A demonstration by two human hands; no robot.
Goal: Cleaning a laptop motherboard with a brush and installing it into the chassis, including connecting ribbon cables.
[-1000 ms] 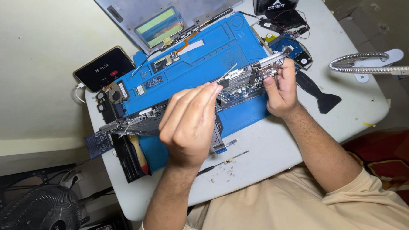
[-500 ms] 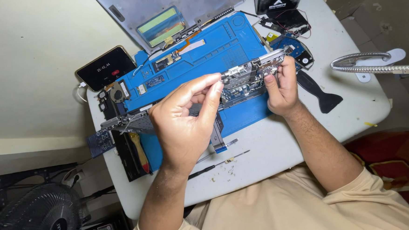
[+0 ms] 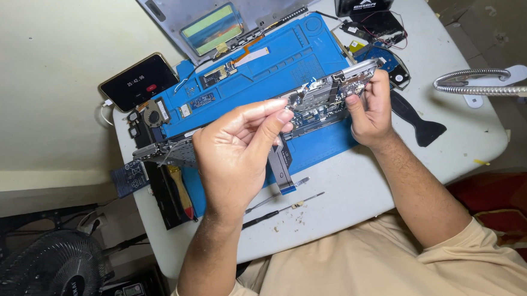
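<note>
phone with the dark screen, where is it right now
In the head view, the phone lies at the table's far left corner, just left of the blue mat, beyond the left hand.

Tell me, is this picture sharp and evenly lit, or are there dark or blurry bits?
Head view: the blue mat, the left hand and the right hand are bright and fairly sharp; the grey laptop lid shows mild glare; the fan at lower left sits in deep shadow; the table edge curves slightly, a wide-lens effect.
</note>
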